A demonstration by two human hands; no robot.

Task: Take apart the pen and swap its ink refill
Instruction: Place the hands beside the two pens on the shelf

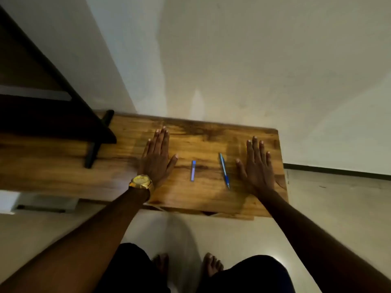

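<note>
Slim blue plastic pen (224,170) lies flat on the brown wood-grain bench (203,199), between my two hands, long axis running away from me, far end tilted slightly left. Short pale-blue refill stick (193,170) lies left of the pen, roughly parallel, apart from it. My right hand (257,166) is just beside the pen, thumb nearest it, not touching; my left hand (157,158), gold watch (141,181) at the wrist, sits further off, beyond the refill. Both hands flat, fingers straight, palms on the bench, holding nothing. Judgement: right hand is nearer for pickup; pen not yet taken apart.
</note>
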